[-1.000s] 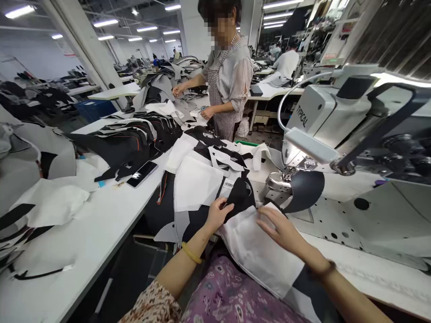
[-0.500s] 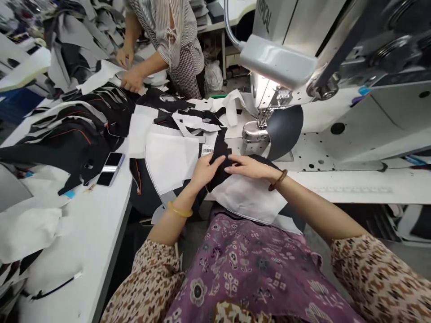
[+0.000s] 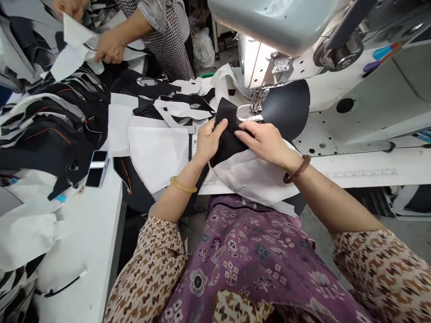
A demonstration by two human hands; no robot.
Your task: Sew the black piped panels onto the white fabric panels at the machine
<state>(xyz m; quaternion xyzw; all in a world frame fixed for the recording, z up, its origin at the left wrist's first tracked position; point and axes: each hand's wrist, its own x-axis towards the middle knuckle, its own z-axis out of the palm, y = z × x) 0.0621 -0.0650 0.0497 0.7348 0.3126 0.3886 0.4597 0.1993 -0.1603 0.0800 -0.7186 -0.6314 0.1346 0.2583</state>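
My left hand (image 3: 208, 142) pinches the left edge of a black fabric piece (image 3: 226, 139), thumb on top. On the piece's right side, my right hand (image 3: 264, 140) grips it between thumb and fingers, just below the machine's metal post (image 3: 247, 114). A white panel (image 3: 256, 175) joined to the black fabric hangs over the table's front edge under my right hand. The needle and presser foot (image 3: 258, 99) stand above the post. Behind them a dark rounded piece (image 3: 288, 110) lies on the machine bed.
White panels (image 3: 158, 154) on black fabric lie left of my left hand. Farther left are a phone (image 3: 97, 168) and a pile of black pieces (image 3: 40, 152). Another person's hand (image 3: 111, 46) holds white pieces at the upper left. The machine's lamp (image 3: 279, 22) hangs overhead.
Both hands have moved up toward the machine post and now grip the black fabric, whose upper end is raised beside the post. The view has moved closer. The other person has lifted white pieces.
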